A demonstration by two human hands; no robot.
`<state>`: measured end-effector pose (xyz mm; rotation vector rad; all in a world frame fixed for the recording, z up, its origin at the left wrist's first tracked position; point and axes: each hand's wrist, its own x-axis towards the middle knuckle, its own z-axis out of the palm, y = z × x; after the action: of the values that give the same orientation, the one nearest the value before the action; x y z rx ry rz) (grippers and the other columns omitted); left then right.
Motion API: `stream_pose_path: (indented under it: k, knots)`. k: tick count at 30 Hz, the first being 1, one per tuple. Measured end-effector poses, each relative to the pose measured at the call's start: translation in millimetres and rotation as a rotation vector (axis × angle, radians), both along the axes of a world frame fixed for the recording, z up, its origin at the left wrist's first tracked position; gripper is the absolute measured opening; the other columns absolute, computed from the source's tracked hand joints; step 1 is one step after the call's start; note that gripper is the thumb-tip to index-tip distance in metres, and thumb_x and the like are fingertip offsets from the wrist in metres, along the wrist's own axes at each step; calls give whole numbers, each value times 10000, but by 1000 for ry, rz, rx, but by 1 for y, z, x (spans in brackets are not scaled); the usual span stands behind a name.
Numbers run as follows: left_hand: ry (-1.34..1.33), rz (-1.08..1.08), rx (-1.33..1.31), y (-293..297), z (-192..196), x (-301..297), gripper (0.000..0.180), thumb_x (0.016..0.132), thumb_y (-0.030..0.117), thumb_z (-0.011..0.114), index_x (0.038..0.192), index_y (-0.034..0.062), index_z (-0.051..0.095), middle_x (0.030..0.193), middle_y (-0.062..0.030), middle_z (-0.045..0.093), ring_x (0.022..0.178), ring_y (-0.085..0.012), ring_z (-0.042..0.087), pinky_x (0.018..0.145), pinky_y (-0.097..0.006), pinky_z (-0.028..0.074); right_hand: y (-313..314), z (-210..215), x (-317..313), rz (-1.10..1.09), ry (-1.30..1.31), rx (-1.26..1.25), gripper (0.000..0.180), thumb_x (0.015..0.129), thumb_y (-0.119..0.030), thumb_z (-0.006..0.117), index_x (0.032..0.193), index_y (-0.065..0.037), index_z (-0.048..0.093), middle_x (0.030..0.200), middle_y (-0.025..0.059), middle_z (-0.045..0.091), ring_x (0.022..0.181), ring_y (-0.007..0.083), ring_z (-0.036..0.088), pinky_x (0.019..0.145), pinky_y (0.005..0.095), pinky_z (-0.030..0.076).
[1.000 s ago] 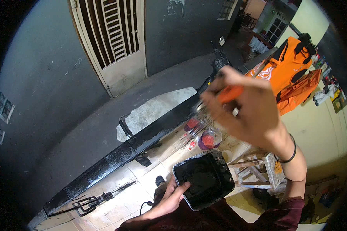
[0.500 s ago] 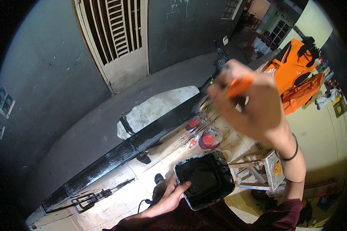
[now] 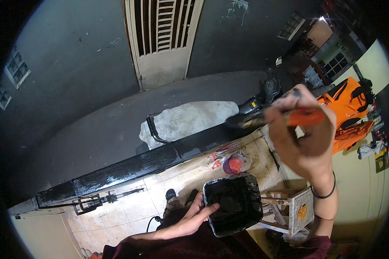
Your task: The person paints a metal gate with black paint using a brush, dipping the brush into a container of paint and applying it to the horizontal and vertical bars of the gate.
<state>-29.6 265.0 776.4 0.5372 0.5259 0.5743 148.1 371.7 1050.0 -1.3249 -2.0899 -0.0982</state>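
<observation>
My right hand is closed around a paintbrush with an orange handle, blurred by motion. Its dark bristles are over the top of a long black ledge and seem to touch it; the blur hides the exact contact. Wet, glossy black paint covers much of the ledge. Lower down, my left hand grips the side of a square tub, thumb over the rim and fingers beneath. The tub's inside is coated with black paint.
Beyond the ledge stands a motorbike with a pale cover over its seat. A wooden stool stands at right, below hanging orange jackets. A bag-lined purple container sits on the tiled floor.
The view has shifted, so the ledge and door sit differently. My right hand and the brush have moved along the ledge toward the right. The left hand still holds the tub.
</observation>
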Motion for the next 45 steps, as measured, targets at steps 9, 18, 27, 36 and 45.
stream_pose_path:
  k: [9, 18, 27, 36, 45]
  knots:
    - [-2, -38, 48, -1, 0, -3, 604, 1007, 309, 635, 1438, 6, 340, 1321, -95, 492, 1222, -163, 448, 1032, -309, 384, 8, -8, -11, 265, 197, -188, 118, 834, -6, 732, 905, 31, 644, 798, 80, 641, 614, 166, 638, 571, 309, 497]
    - [28, -38, -10, 5, 11, -15, 745, 989, 346, 668, 1514, 4, 263, 1390, -108, 481, 1294, -175, 438, 1064, -323, 389, -3, -5, 7, 228, 46, -51, 299, 769, -30, 763, 1031, 40, 636, 950, 115, 731, 778, 206, 698, 689, 319, 531]
    - [-3, 13, -24, -4, -10, -6, 693, 1000, 128, 595, 1557, 108, 183, 1360, -126, 547, 1090, -170, 665, 866, -301, 608, -14, 5, 33, 156, -289, -54, 507, 698, -123, 858, 1125, 60, 656, 943, 105, 767, 790, 249, 736, 699, 309, 537]
    - [28, -52, -107, 2, 17, -14, 657, 985, 340, 688, 1432, 54, 301, 1333, -82, 510, 1147, -131, 528, 873, -286, 488, -19, -1, 52, 167, -204, 32, 592, 729, -30, 828, 1259, 62, 580, 989, 174, 758, 842, 289, 770, 788, 325, 583]
    - [61, -3, -164, 0, 39, -1, 679, 992, 271, 679, 1493, 66, 269, 1236, -57, 607, 978, -87, 603, 712, -209, 470, -29, 16, 22, 250, -59, -238, 420, 753, -46, 834, 1126, 26, 655, 1008, 119, 757, 959, 245, 739, 821, 329, 565]
